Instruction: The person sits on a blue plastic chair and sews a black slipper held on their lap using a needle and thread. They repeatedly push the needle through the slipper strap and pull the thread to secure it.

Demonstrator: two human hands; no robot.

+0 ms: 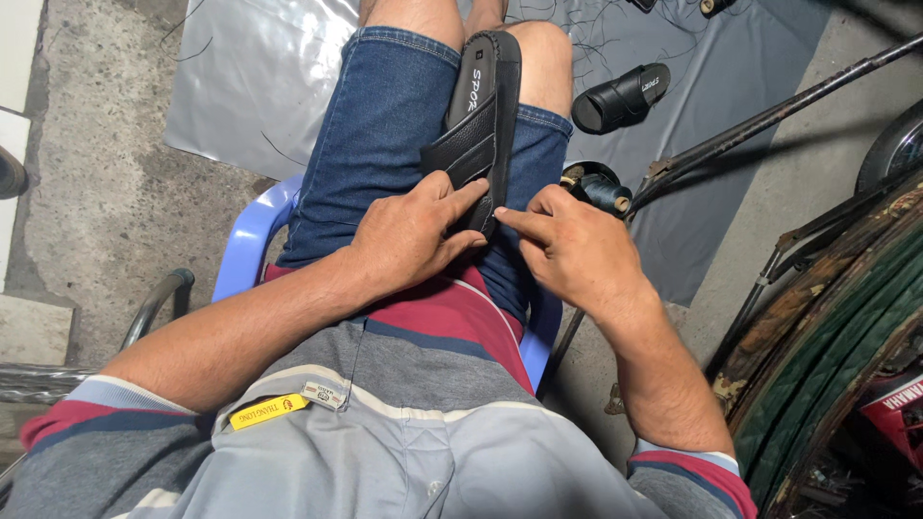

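The black sandal (484, 125) stands on edge between the person's thighs, heel end toward the body. The left hand (409, 235) is pressed against its strap side, fingers loosely together, forefinger laid on the strap. The right hand (567, 245) is just beside the heel, thumb and forefinger pinched at its edge. A thread spool (601, 190) sits right next to that hand, and a second sandal (623, 96) lies on the grey sheet (250, 77).

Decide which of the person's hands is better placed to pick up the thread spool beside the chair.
Probably the right hand: the dark thread spool sits just beyond its fingers on that side, whereas the left hand lies spread on the black sandal, steadying it between the knees.
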